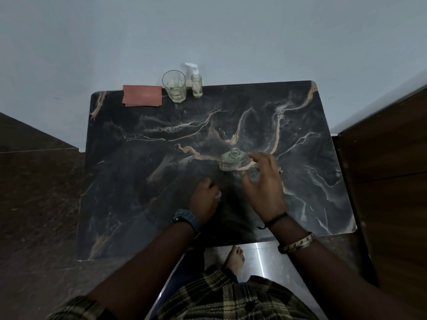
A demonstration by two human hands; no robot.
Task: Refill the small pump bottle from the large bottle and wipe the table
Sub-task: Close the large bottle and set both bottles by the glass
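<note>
Clear glass bottle uncapped on the marble table, my right hand hovering beside it, fingers loosely spread, my left hand pinching something white.

Left hand hides something white — unidentifiable.

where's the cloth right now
In the head view the cloth lies flat at the table's far left edge by the wall, just left of the glass, far from both hands.
</note>
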